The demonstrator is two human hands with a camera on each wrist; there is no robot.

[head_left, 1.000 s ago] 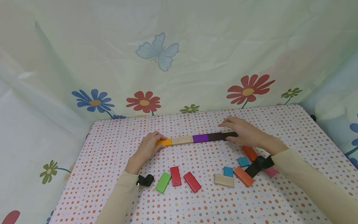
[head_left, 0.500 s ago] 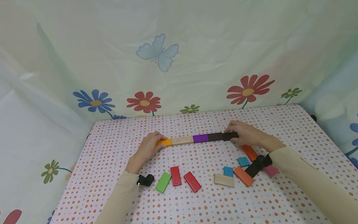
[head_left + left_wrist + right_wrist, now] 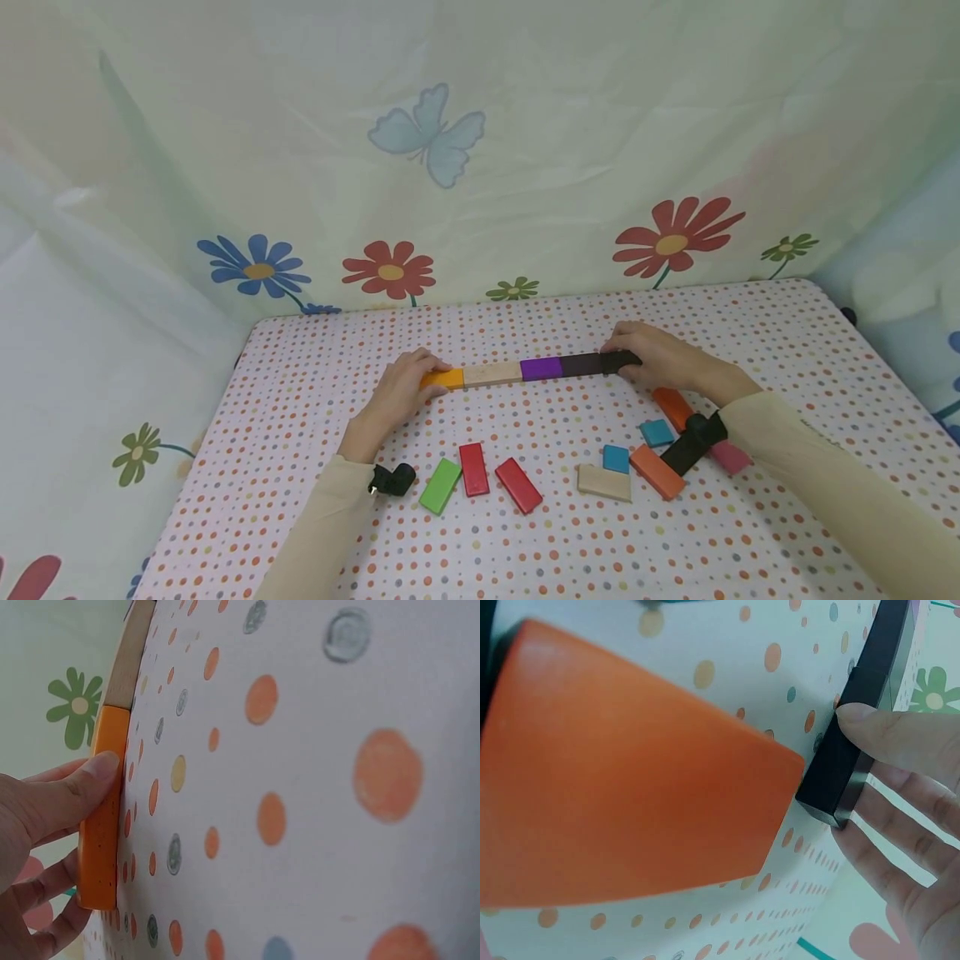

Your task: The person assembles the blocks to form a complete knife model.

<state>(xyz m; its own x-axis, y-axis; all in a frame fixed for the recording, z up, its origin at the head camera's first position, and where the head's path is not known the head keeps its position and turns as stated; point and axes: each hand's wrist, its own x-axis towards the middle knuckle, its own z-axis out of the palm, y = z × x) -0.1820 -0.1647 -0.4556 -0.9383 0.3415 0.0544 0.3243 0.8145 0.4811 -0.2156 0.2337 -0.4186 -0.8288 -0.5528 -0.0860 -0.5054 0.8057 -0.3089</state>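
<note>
A straight row of blocks lies end to end across the table. At its left end my left hand (image 3: 393, 396) holds an orange-yellow block (image 3: 105, 825) between thumb and fingers. At the row's other end my right hand (image 3: 666, 357) pinches a black block (image 3: 847, 750), thumb on the near side and fingers behind. Between them lie a plain wooden block (image 3: 492, 374), a purple block (image 3: 541, 368) and a dark brown block (image 3: 581, 365). In the right wrist view the black block touches its dark neighbour.
Nearer on the dotted tablecloth (image 3: 480, 550) lie a green block (image 3: 440, 486), a red block (image 3: 473, 469) and a second red block (image 3: 518, 485). Below my right forearm are a wooden block (image 3: 603, 482), a blue block (image 3: 616, 458), an orange block (image 3: 657, 472) and several others.
My right hand's fingers, raised and spread a second ago, have come down and closed around the black block, which now sits straighter in the row. My left hand keeps its place.
</note>
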